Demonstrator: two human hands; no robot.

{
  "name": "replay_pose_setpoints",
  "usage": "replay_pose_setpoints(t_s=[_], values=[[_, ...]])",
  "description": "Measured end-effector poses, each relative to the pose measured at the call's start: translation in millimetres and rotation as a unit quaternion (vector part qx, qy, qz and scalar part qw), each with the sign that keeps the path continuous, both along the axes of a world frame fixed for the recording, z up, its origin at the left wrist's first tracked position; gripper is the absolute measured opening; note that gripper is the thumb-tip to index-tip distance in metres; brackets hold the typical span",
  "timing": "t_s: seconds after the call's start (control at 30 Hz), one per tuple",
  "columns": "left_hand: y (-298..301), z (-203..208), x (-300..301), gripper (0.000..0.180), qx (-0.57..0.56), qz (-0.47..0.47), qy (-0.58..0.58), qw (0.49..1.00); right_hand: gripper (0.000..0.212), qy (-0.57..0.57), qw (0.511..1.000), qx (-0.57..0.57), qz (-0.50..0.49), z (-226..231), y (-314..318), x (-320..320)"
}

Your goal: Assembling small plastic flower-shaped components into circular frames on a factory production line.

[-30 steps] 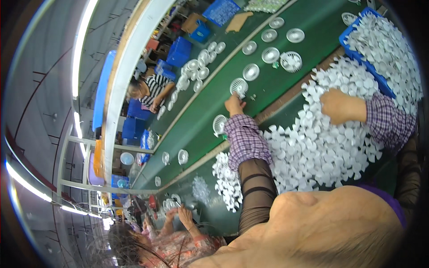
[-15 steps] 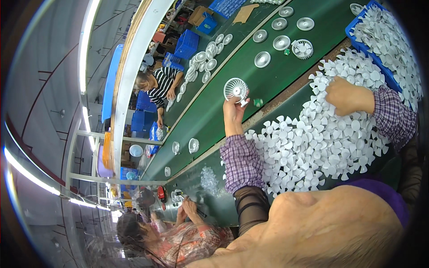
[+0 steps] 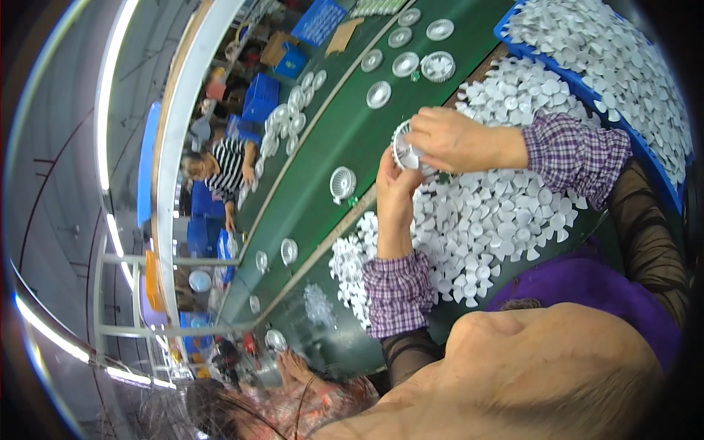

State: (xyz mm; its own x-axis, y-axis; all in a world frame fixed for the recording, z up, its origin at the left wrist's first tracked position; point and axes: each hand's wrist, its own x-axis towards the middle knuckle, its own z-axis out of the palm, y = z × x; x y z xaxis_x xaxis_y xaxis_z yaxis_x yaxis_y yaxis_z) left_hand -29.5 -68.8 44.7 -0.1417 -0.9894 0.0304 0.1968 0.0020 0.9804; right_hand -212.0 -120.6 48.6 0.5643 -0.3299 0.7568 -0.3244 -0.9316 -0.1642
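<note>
My left hand (image 3: 398, 187) holds a white round fan housing (image 3: 398, 150) with slatted sides, fingers and thumb around its lower rim. Over the housing's open side, my right hand (image 3: 458, 139) has its fingertips bent inward on a white fan blade (image 3: 412, 155), largely covered by the fingers. Beneath and beside both hands spreads a large pile of white three-bladed fan blades (image 3: 491, 227). Near my right wrist a small green piece (image 3: 444, 177) shows, partly hidden. Another slatted housing (image 3: 342, 183) stands on the green belt, left of my hands.
A blue crate (image 3: 587, 88) heaped with blades borders the pile at right. Several more housings (image 3: 378, 94) lie along the green belt (image 3: 330, 139). A person in stripes (image 3: 229, 163) works across the belt, another (image 3: 293, 400) at lower left. Clear small parts (image 3: 320, 308) lie on the bench.
My right hand has left the blade pile and come over to the housing in my left hand. The left hand has turned the housing and sits lower. The whole view has shifted.
</note>
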Motion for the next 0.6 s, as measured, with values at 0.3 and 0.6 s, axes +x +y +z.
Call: replay_pose_setpoints(t_s=[0.3,0.6], values=[[6.3,-7.0,-17.4,0.029,-0.060,0.122,-0.103,0.985,0.032,-0.025,0.992,0.112,0.057,4.9,14.1,-11.5],[24.6,-3.1,-15.7,0.039,-0.054,0.048,-0.124,0.990,0.035,0.009,0.941,0.318,0.115,-1.7,1.5,-23.7]])
